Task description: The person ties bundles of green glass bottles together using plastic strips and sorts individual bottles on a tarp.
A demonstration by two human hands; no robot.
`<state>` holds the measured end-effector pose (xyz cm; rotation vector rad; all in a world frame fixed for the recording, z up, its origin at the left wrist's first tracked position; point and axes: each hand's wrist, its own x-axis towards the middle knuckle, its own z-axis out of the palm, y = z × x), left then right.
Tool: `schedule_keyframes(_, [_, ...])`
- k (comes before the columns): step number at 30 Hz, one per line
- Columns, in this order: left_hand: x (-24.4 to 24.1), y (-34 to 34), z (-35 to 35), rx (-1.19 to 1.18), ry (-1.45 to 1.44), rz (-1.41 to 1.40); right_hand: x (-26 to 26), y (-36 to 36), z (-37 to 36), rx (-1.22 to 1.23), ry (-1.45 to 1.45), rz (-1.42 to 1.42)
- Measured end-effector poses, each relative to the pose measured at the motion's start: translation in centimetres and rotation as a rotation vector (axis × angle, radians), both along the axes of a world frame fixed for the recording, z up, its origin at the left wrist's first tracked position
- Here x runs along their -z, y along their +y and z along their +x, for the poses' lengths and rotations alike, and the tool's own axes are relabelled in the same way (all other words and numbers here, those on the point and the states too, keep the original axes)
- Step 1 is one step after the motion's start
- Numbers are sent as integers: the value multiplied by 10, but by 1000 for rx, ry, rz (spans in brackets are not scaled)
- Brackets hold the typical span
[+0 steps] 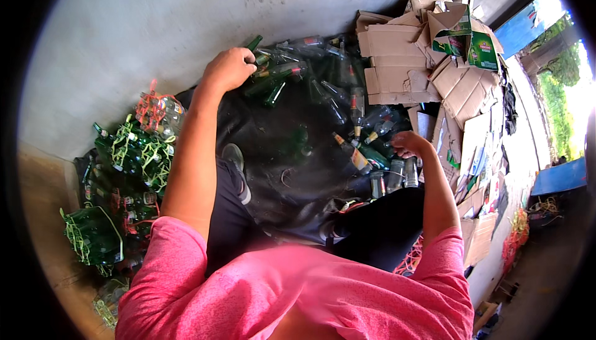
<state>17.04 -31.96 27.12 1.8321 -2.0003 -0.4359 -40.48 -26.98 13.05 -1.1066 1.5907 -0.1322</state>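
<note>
By the wall, my left hand (233, 68) is curled at the edge of a heap of glass bottles (298, 56). A green bottle (254, 43) shows just past its fingers. The hand hides the rest of that bottle, so I cannot tell if it is gripped. My right hand (406, 144) is low on the right, fingers bent, beside a dark green bottle (375, 157) and a clear bottle with a yellow label (359, 159). Whether those fingers touch glass is hidden. Several clear glass containers (396, 175) stand upright below that hand.
A black sheet (260, 126) covers the floor around my shoes (235, 163). Green bottles bundled with yellow-green ties (156, 158) crowd the left, near a red-tied bundle (160, 112). Flattened cardboard (396, 56) is piled high on the right. A pale wall (177, 14) bounds the far side.
</note>
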Motion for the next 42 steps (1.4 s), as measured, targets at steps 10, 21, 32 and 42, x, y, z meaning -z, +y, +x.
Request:
schedule_keyframes(10, [-4,-13,-2,-178,194,80,27,-12,-7,-88,80,-65])
schedule_keyframes(21, [16,-8,-18,-9,90,116,28,-10,-1,-184,158,-52])
schedule_keyframes(32, [209,-109,-37,252,-173,651,16,-25,26,-390,328,-126])
schedule_keyframes(42, [294,-154,-103,34,83,331,-24,-19,42,-369,371,-327])
